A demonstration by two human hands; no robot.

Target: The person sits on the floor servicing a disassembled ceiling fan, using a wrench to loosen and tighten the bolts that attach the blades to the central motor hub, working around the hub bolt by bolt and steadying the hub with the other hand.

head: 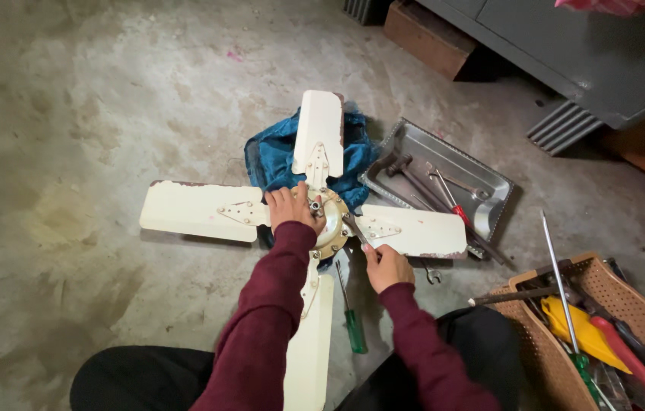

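Note:
A cream four-bladed fan [201, 211] lies flat on the concrete floor, its round hub [332, 222] in the middle, over a blue cloth [273, 156]. My left hand [290, 207] presses down on the left side of the hub, fingers spread over the blade root. My right hand [386, 266] grips a slim metal tool [354, 228] whose tip meets the hub's right edge by the right blade's bracket. Both sleeves are maroon.
A green-handled screwdriver [351, 320] lies by my knee. A metal tray [482, 179] with several tools sits at right of the fan. A woven basket [543, 358] full of tools stands at lower right. A grey cabinet [589, 53] and wooden block [429, 34] are beyond.

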